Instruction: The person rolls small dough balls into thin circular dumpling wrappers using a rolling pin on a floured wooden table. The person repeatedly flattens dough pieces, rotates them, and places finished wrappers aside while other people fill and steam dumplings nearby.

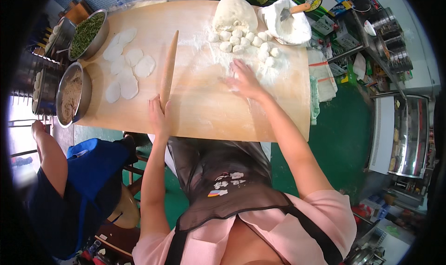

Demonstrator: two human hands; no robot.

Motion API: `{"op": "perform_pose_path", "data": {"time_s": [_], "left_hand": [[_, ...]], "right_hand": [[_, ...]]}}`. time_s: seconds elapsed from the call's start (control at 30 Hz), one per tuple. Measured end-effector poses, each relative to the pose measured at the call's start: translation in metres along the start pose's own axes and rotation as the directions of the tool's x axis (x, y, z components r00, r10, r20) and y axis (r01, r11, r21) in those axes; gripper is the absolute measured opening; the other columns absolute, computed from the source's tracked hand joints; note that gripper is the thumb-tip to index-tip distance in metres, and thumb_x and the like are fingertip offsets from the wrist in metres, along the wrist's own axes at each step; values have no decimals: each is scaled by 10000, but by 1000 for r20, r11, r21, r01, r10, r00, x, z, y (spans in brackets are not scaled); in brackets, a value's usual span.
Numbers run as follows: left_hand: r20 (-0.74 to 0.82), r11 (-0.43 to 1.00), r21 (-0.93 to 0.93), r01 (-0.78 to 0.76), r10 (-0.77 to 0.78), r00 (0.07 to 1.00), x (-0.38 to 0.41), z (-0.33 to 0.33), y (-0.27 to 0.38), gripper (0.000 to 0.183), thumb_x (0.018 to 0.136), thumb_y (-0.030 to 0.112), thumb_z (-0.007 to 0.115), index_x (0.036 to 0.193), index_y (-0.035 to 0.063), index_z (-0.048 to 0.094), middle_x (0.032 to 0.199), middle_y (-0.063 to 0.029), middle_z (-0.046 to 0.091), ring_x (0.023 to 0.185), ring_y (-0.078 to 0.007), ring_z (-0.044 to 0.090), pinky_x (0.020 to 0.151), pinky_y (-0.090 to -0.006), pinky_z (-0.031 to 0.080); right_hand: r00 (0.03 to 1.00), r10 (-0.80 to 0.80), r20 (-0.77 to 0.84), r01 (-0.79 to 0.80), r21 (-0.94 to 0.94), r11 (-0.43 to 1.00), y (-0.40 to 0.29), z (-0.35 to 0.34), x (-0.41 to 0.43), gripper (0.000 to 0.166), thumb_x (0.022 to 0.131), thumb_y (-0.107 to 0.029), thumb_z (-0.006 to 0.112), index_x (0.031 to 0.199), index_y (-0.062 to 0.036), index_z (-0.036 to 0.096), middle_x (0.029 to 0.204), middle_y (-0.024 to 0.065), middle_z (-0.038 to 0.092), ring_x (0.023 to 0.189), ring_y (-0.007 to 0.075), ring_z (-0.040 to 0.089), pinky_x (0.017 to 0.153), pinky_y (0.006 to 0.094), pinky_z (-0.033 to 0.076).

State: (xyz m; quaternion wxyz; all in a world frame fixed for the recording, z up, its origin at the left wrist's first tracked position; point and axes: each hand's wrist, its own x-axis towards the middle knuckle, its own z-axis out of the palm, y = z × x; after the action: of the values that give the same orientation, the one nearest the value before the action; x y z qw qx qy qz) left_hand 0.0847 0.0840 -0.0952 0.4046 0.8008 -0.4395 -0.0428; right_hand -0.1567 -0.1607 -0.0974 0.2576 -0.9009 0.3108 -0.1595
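My left hand (pixel 159 117) grips the lower end of a tapered wooden rolling pin (pixel 169 66), which points away from me over the wooden board (pixel 202 115). My right hand (pixel 244 79), slightly blurred, is palm down low over the floured wood with its fingers apart. A pale bit shows between those fingers; I cannot tell whether it is dough. Just beyond lie several small dough balls (pixel 238 49), in front of a large lump of dough (pixel 235 13). Thin rolled dough rounds (pixel 127 85) are spread on the left, some overlapping.
At the board's left edge stand metal bowls of chopped greens (pixel 87 33) and brown filling (pixel 71 94), beside steamer trays (pixel 50 87). An open flour bag (pixel 291 30) with a wooden-handled scraper (pixel 296 9) is at the far right. A person in blue (pixel 90 171) is close on my left.
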Motion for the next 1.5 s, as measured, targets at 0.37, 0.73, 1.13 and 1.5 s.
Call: {"op": "perform_pose_path", "data": {"time_s": [0.37, 0.73, 1.13, 1.5], "left_hand": [[33, 999, -5, -54, 54, 998, -3, -3, 12, 276, 877, 97, 651, 1096, -31, 545, 1198, -190, 565, 1133, -376, 511, 1008, -466, 393], [491, 696, 55, -715, 605, 627, 59, 42, 102, 305, 888, 255, 659, 1103, 53, 583, 1270, -90, 566, 1323, -291, 440, 1123, -491, 328], [464, 806, 159, -570, 449, 763, 85, 92, 68, 737, 940, 452, 540, 1474, -4, 313, 1540, -215, 297, 1430, -375, 265, 1154, -535, 212], [623, 831, 140, -539, 349, 700, 78, 79, 65, 944, 866, 524, 590, 1503, -53, 198, 1585, -224, 180, 1483, -364, 140, 1190, -541, 109]], "right_hand": [[985, 135, 102, -139, 34, 990, -62, -32, -80, 726, 854, -315, 691, 1412, 34, 383, 1492, 211, 345, 1405, 356, 299, 1155, 425, 266], [943, 95, -320, -78, 64, 995, -18, -41, -78, 819, 931, -456, 558, 1498, 43, 239, 1578, 234, 190, 1466, 380, 180, 1200, 469, 136], [959, 212, -188, -245, -179, 953, 2, -49, -80, 877, 886, -444, 618, 1477, 83, 243, 1544, 265, 254, 1460, 423, 161, 1195, 483, 147], [973, 171, -153, -200, -201, 959, -10, -44, -101, 909, 865, -494, 622, 1456, 100, 271, 1541, 282, 248, 1456, 402, 195, 1196, 489, 134]]}}
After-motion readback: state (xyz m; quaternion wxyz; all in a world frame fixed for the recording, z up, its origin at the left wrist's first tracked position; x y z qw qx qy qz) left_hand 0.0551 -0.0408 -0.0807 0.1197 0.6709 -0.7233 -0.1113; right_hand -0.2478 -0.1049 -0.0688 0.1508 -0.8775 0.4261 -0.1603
